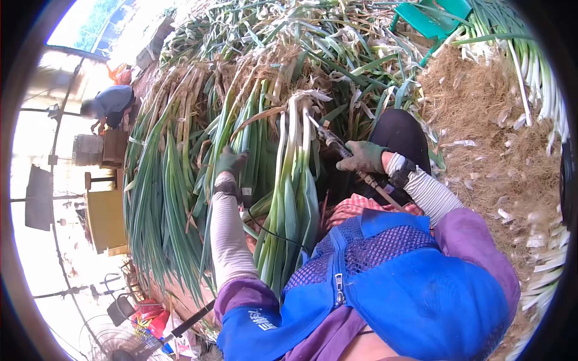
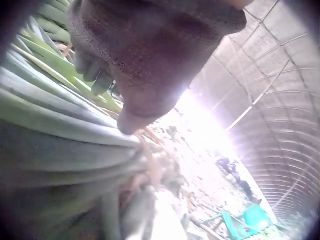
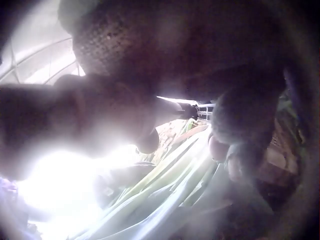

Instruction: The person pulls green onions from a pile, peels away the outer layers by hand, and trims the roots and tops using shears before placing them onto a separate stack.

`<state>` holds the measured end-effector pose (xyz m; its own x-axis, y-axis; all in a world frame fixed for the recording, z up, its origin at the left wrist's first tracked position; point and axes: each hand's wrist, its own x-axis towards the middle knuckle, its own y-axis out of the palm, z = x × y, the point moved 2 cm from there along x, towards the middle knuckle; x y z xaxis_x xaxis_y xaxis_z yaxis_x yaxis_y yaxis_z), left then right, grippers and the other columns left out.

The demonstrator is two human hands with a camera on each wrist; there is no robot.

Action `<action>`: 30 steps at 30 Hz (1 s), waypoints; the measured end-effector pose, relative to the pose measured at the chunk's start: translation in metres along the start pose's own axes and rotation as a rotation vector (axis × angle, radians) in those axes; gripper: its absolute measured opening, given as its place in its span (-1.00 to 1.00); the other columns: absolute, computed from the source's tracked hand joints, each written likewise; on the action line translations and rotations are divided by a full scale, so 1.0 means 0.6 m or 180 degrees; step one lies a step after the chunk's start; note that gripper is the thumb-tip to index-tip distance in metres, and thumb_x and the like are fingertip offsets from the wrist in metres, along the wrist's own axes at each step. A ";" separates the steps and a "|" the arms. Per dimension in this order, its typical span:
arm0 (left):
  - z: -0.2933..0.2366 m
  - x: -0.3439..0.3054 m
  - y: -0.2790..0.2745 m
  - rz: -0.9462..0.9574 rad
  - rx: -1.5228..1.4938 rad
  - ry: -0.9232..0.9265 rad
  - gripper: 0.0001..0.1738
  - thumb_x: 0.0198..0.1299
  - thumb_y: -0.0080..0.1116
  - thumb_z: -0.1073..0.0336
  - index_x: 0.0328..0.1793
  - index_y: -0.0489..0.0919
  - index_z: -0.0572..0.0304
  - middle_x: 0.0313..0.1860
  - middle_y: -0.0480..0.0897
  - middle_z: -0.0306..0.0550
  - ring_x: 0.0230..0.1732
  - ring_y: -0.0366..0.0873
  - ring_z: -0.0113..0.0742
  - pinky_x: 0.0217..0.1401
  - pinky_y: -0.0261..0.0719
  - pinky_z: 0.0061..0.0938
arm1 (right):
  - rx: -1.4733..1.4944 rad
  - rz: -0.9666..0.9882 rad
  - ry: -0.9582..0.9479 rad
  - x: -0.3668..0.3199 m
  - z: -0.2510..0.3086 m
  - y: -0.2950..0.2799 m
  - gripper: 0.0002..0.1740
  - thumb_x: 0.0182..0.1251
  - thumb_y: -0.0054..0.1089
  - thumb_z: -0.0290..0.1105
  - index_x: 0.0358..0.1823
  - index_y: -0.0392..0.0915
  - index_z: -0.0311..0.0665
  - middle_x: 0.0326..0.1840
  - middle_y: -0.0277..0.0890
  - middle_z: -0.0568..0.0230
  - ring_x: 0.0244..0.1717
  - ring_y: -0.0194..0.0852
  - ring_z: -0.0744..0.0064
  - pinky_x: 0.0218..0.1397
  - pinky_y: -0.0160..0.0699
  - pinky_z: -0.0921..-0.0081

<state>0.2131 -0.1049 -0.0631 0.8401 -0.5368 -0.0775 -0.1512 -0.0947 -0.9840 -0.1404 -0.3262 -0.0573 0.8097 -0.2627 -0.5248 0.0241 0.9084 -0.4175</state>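
My gloved left hand (image 1: 231, 162) is over the green leaves of the unpeeled scallions (image 1: 180, 144), its thumb apart from its fingers in the left wrist view. Right beside it, a bunch of stripped scallions (image 1: 292, 144) lies with white stems away from me and green leaves toward my lap. My gloved right hand (image 1: 363, 157) grips a long metal wand (image 1: 379, 189) with a thin nozzle. The nozzle end points at the white stems. In the right wrist view, scallion leaves (image 3: 170, 185) show below the dark, blurred hand.
More scallions and loose leaves heap up ahead. Root trimmings (image 1: 475, 138) cover the right side, bordered by white-stemmed scallions (image 1: 542, 84). A green plastic stool (image 1: 433, 21) is at the far right. Another person (image 1: 111, 105) bends over boxes at left; a fan (image 1: 117, 343) is at lower left.
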 end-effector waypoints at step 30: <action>-0.064 -0.060 0.107 0.1943 -0.1553 -0.0038 -0.77 0.34 0.10 0.22 -0.03 0.73 0.00 -0.14 0.69 -0.08 -0.17 0.61 -0.18 -0.08 0.56 -0.32 | -0.0142 -0.0170 -0.0554 0.042 -0.041 0.027 -0.30 0.08 0.34 0.21 -0.18 0.54 -0.40 -0.29 0.62 -0.03 -0.22 0.63 0.17 -0.09 0.56 0.24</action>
<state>0.1533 -0.1239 -0.1171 0.5397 -0.6038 -0.5866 -0.7979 -0.1449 -0.5851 -0.1341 -0.3263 -0.0955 0.8973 -0.2464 -0.3663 0.0469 0.8783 -0.4758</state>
